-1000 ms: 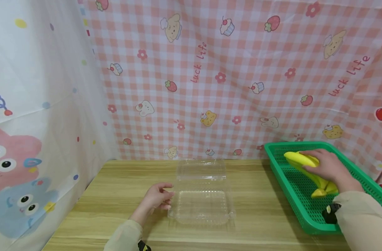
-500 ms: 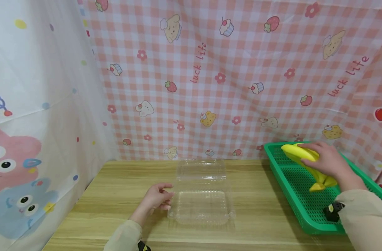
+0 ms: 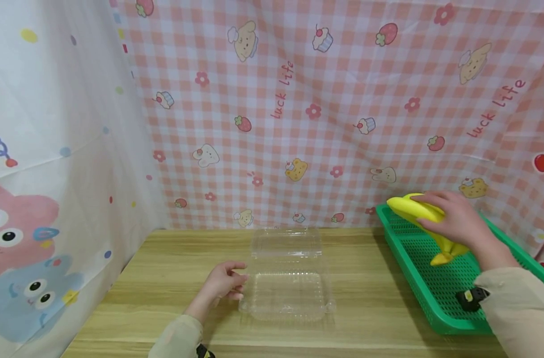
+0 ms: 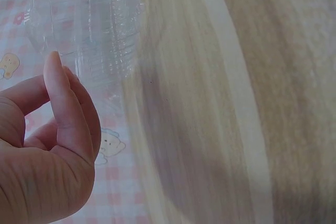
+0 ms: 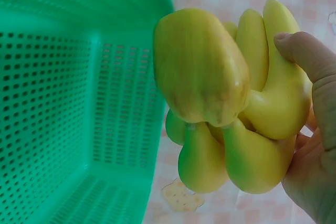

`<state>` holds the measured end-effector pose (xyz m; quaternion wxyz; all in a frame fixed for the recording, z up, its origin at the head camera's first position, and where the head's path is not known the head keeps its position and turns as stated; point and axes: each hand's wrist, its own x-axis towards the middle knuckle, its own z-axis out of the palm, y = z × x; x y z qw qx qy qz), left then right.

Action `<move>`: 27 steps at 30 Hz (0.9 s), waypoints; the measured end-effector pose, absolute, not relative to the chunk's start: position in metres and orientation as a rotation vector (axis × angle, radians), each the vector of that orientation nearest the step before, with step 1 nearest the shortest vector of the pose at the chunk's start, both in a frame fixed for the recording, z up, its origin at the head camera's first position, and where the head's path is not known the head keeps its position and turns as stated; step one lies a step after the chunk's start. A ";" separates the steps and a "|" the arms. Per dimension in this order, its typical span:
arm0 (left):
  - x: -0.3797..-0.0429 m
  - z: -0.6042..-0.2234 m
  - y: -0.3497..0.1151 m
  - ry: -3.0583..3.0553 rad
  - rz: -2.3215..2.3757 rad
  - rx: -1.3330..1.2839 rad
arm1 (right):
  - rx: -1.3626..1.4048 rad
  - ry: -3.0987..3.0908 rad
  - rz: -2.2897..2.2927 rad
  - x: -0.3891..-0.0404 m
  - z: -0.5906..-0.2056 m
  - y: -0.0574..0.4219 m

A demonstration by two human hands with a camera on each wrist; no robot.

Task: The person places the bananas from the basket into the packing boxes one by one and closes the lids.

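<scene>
Hanging behind wooden table (image 3: 164,281), pink checked cloth (image 3: 272,144), right hand (image 3: 457,219) gripping bananas (image 3: 415,210), left hand (image 3: 224,280) relaxed beside clear container (image 3: 289,296)

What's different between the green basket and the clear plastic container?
The green basket is opaque and perforated; the clear plastic container is see-through. The green basket is larger than the clear plastic container. The clear plastic container has an open lid; the green basket shows none. Both are rectangular.

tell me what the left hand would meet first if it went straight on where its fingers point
Probably the left side of the open, clear plastic rectangular box; depth leaves it unclear whether the left hand touches it.
</scene>
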<state>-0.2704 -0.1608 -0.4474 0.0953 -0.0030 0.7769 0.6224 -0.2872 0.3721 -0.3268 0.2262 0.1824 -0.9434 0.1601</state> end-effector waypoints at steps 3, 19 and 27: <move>-0.270 -0.447 -0.161 2.304 1.845 -0.002 | 0.517 -2.595 0.437 -0.286 -0.322 0.364; -0.269 -0.446 -0.160 2.318 1.829 -0.006 | 0.648 -2.474 0.501 -0.279 -0.314 0.320; -0.269 -0.445 -0.159 2.322 1.831 0.011 | 0.761 -2.389 0.493 -0.279 -0.317 0.299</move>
